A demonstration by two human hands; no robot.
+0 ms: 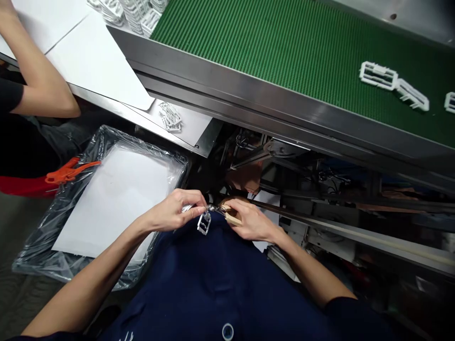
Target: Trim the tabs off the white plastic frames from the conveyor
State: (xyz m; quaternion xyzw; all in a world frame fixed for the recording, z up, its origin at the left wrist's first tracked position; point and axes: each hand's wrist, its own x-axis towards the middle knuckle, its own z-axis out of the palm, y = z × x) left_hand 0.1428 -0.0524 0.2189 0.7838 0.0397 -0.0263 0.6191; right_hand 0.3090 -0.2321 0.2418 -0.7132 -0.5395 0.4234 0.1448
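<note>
green belt (pixel 263 52); white frame (pixel 204 223) dangles from pinching left fingers (pixel 196 211); right fingers (pixel 237 206) clasp pliers (pixel 232 219).

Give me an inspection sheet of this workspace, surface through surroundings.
Surface: green ribbed conveyor belt bearing white plastic openwork frames.
Job's things: small white plastic openwork part; metal-tipped tool with cream handles, tip close to the part.
Clutter: stacked white plastic frames beside the belt; loose pile of white plastic pieces.
Grips: left hand holds the part; right hand holds the tool.
Cables: thin wire-like lines beneath the conveyor, too dark to confirm.
Surroundings: plastic-film-lined tray with white paper; co-worker's bare arm.
</note>
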